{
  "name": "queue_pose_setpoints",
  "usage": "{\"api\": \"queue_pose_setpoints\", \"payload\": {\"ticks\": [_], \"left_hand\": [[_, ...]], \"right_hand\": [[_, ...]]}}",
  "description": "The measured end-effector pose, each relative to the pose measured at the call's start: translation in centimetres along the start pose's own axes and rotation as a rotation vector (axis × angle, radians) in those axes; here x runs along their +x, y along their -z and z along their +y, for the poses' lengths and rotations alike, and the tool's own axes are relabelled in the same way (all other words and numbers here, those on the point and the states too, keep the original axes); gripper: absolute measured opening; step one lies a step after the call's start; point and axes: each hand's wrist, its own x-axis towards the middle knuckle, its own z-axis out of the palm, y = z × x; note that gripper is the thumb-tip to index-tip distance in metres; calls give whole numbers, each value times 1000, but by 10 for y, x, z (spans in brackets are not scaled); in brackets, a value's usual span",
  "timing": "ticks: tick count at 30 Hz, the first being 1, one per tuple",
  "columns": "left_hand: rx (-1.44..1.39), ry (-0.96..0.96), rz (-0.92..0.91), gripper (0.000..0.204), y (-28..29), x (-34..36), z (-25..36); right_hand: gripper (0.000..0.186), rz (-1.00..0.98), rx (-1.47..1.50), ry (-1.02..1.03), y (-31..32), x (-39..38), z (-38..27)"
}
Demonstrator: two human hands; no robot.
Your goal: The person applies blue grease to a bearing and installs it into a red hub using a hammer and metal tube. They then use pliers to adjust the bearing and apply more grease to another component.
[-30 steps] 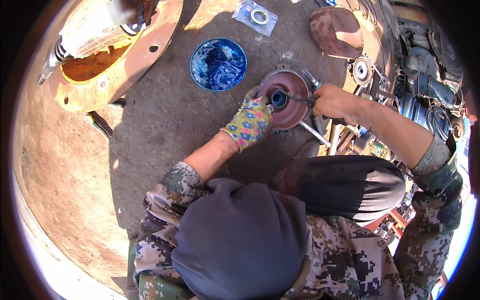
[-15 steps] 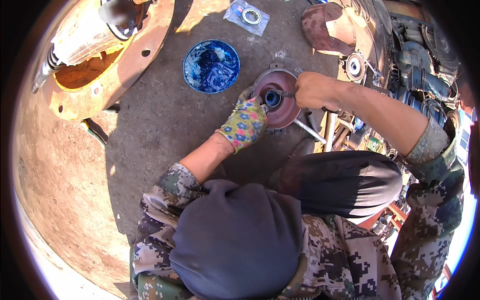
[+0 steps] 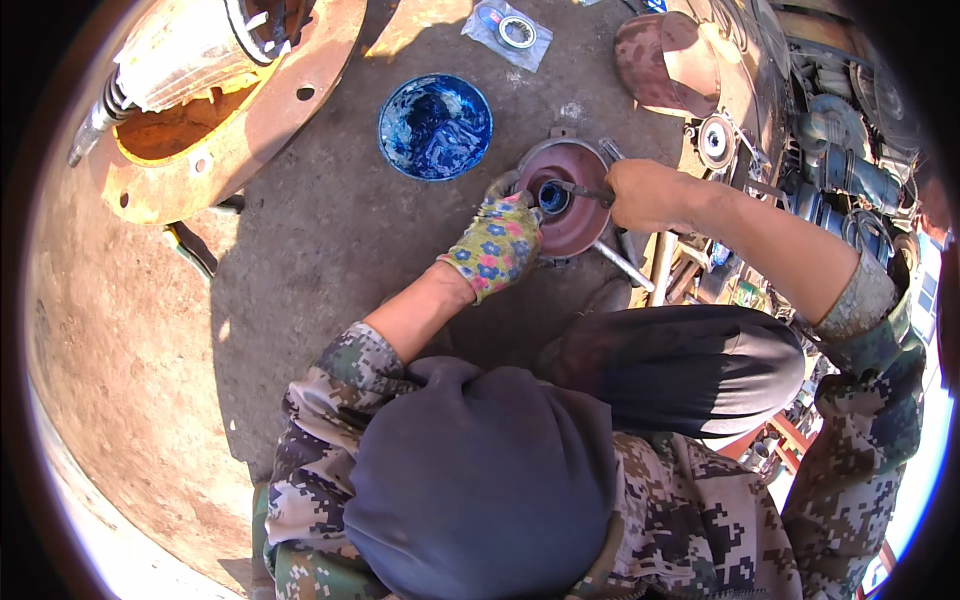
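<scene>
A dish-shaped, reddish metal housing (image 3: 582,236) with a pale rim rests on the ground in front of me. Blue grease coats its round centre bore (image 3: 552,198). My left hand (image 3: 496,243), in a yellow flowered glove, is closed on the housing's left edge; some fingertips are hidden. My bare right hand (image 3: 650,195) grips a thin dark tool (image 3: 588,191) from the right. The tool's tip reaches the greased bore; its exact shape cannot be made out. Up and left of the housing stands a round tub (image 3: 382,150) with blue grease (image 3: 455,140) inside.
A bearing ring (image 3: 517,32) lies on a clear plastic bag at the back. Beyond my right hand stands a rusty open cylinder (image 3: 650,60). A large rusty flange (image 3: 262,148) fills the far left. By the housing lies a metal bar (image 3: 626,266); machine parts (image 3: 850,165) crowd the right.
The whole view has shifted slightly, so most things on the ground appear a little farther right. Both hands keep their hold, and the tool's tip stays at the bore.
</scene>
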Motion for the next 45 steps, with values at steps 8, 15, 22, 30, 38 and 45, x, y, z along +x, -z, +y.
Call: {"api": "queue_pose_setpoints", "payload": {"ticks": [8, 15, 22, 30, 38, 45], "left_hand": [[26, -14, 52, 11, 5, 2, 4], [24, 14, -63, 12, 8, 5, 4], [75, -41, -6, 12, 25, 7, 11], [171, -25, 45, 13, 3, 5, 6], [170, -20, 48, 27, 5, 0, 4], [172, -44, -26, 13, -4, 8, 5]], "right_hand": [[34, -22, 184, -89, 5, -26, -4], [30, 37, 195, -25, -11, -5, 12], [28, -108, 60, 53, -14, 22, 17], [35, -222, -596, 229, -10, 20, 3], [49, -115, 28, 55, -2, 6, -10], [36, -208, -78, 92, 16, 21, -11]]}}
